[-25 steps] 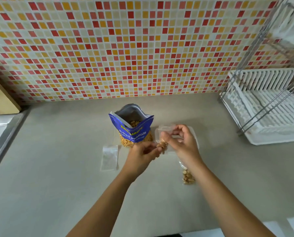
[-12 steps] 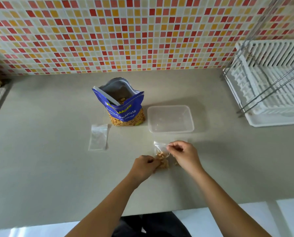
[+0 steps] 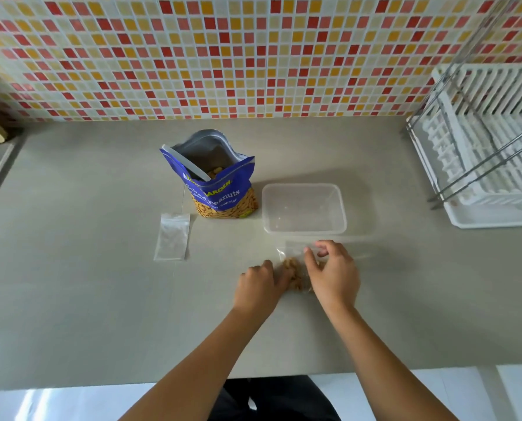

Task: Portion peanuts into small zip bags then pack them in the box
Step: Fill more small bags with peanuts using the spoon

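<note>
The step in hand is judged to be the closing of a filled zip bag [image 3: 296, 253], which lies flat on the desk [image 3: 101, 299] at the middle of the frame, just below the clear box [image 3: 303, 186] and apart from it. For a good seal, the peanuts [image 3: 293, 271] should be kept pushed down toward the bag's lower end so that none is caught in the zip strip. The air should be pressed out, and the strip should be pinched from one end to the other in one run. The right hand [image 3: 332, 275] is placed over the bag's right side. Its fingers [image 3: 320, 247] are bent and drawn together on the clear upper edge, which appears to be pinched between thumb and forefinger. The left hand [image 3: 259, 287] is set at the bag's left side with its fingers curled against the peanut-filled part. The fingertips are hidden, so it cannot be told whether the bag is gripped or only steadied. An empty zip bag [image 3: 172, 237] is seen left of centre, and the opened peanut packet [image 3: 220, 189] stands upright beside the box. No bag can be made out inside the box.
</note>
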{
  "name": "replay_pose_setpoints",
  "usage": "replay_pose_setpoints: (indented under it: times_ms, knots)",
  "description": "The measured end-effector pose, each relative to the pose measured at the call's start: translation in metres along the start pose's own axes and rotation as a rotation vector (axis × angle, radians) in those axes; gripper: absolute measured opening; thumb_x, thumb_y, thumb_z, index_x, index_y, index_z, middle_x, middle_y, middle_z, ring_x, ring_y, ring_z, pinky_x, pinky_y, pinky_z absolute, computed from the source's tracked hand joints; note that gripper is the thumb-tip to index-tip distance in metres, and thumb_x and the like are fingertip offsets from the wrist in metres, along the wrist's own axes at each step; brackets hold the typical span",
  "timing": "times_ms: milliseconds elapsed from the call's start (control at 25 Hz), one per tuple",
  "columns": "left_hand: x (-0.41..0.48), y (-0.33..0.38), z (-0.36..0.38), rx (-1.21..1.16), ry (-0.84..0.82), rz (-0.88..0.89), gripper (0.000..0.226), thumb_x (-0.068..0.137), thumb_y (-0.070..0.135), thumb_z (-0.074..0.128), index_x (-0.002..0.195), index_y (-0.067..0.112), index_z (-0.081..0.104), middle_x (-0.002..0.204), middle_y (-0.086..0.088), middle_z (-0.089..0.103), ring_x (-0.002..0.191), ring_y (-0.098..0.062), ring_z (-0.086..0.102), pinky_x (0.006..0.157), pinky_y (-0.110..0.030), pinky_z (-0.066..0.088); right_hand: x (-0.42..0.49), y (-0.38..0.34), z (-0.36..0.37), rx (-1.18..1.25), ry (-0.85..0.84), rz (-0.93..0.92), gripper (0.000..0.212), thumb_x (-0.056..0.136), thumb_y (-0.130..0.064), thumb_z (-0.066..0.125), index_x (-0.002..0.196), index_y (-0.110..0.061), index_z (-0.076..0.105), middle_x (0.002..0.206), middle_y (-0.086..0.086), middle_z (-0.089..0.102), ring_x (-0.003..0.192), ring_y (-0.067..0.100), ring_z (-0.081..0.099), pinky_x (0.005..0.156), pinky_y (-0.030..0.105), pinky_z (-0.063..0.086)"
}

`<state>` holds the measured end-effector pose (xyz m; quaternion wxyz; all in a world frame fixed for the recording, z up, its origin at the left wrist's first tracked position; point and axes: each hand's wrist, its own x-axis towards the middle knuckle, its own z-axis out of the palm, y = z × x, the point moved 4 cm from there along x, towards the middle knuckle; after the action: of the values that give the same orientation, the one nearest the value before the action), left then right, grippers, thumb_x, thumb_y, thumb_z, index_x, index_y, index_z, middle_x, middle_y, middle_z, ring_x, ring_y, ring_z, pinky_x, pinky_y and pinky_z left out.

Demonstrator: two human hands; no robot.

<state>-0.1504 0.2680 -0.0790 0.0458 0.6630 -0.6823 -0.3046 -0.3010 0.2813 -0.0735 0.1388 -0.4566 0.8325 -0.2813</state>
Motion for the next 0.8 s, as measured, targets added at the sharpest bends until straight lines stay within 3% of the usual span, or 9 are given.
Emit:
replay_pose_setpoints:
  times_ms: [120, 200, 280, 400, 520, 600, 680, 800]
  knots:
    - [0.001, -0.017, -0.015, -0.358, 0.096, -0.084, 0.037, 0.091, 0.036, 0.052, 0.064, 0.011, 0.051, 0.057, -0.006, 0.054, 0.054, -0.021, 0.048, 0.058, -0.03, 0.039, -0.004, -0.01, -0.006, 0.046, 0.049, -0.102, 0.007, 0.081, -0.029, 0.065, 0.083, -0.023, 0.064, 0.079, -0.005, 0.062, 0.071, 0.017, 0.059, 0.055, 0.024, 0.036]
    - [0.006, -0.039, -0.03, -0.434, 0.221, -0.153, 0.04, 0.09, 0.028, 0.052, 0.054, 0.017, 0.04, 0.053, -0.015, 0.05, 0.051, -0.025, 0.048, 0.055, -0.037, 0.039, -0.008, -0.029, 0.001, 0.14, -0.001, -0.294, 0.009, 0.081, -0.029, 0.06, 0.079, -0.021, 0.062, 0.073, -0.006, 0.06, 0.067, 0.011, 0.054, 0.053, 0.021, 0.037]
    - [0.012, -0.063, -0.045, -0.466, 0.306, -0.228, 0.037, 0.089, 0.028, 0.052, 0.056, 0.015, 0.044, 0.058, -0.019, 0.057, 0.061, -0.034, 0.06, 0.059, -0.041, 0.048, -0.015, -0.055, 0.016, 0.223, -0.13, -0.472, 0.014, 0.082, -0.03, 0.056, 0.078, -0.018, 0.062, 0.073, -0.005, 0.06, 0.067, 0.008, 0.054, 0.056, 0.018, 0.04]
    - [0.018, -0.105, -0.074, -0.477, 0.417, -0.352, 0.03, 0.088, 0.028, 0.053, 0.068, 0.005, 0.056, 0.065, -0.016, 0.064, 0.069, -0.035, 0.063, 0.063, -0.038, 0.049, -0.028, -0.091, 0.049, 0.244, -0.289, -0.617, 0.018, 0.083, -0.028, 0.052, 0.084, -0.015, 0.064, 0.079, -0.002, 0.064, 0.07, 0.011, 0.06, 0.062, 0.022, 0.045]
    - [0.025, -0.147, -0.106, -0.387, 0.499, -0.448, 0.024, 0.087, 0.026, 0.055, 0.084, 0.004, 0.063, 0.078, -0.012, 0.068, 0.078, -0.03, 0.062, 0.066, -0.031, 0.042, -0.039, -0.113, 0.092, 0.134, -0.428, -0.671, 0.04, 0.085, -0.035, 0.045, 0.106, -0.007, 0.064, 0.103, 0.01, 0.067, 0.096, 0.027, 0.064, 0.081, 0.031, 0.051]
    - [0.033, -0.166, -0.115, -0.333, 0.461, -0.486, 0.029, 0.086, 0.029, 0.06, 0.099, 0.003, 0.062, 0.096, -0.013, 0.066, 0.091, -0.029, 0.058, 0.074, -0.029, 0.041, -0.043, -0.116, 0.119, -0.003, -0.499, -0.65, 0.055, 0.085, -0.041, 0.041, 0.121, -0.001, 0.057, 0.128, 0.019, 0.057, 0.12, 0.034, 0.054, 0.099, 0.04, 0.044]
    - [0.039, -0.176, -0.113, -0.298, 0.36, -0.523, 0.041, 0.083, 0.034, 0.065, 0.106, 0.0, 0.058, 0.107, -0.017, 0.06, 0.101, -0.032, 0.055, 0.08, -0.031, 0.041, -0.046, -0.112, 0.137, -0.157, -0.517, -0.63, 0.063, 0.082, -0.045, 0.039, 0.124, 0.0, 0.055, 0.136, 0.02, 0.051, 0.126, 0.036, 0.049, 0.1, 0.047, 0.044]
    - [0.049, -0.179, -0.108, -0.258, 0.255, -0.52, 0.028, 0.08, 0.03, 0.066, 0.077, 0.004, 0.056, 0.089, -0.016, 0.058, 0.094, -0.037, 0.055, 0.068, -0.031, 0.04, -0.05, -0.105, 0.146, -0.324, -0.454, -0.606, 0.067, 0.08, -0.05, 0.037, 0.126, -0.005, 0.056, 0.137, 0.015, 0.052, 0.126, 0.029, 0.051, 0.1, 0.04, 0.044]
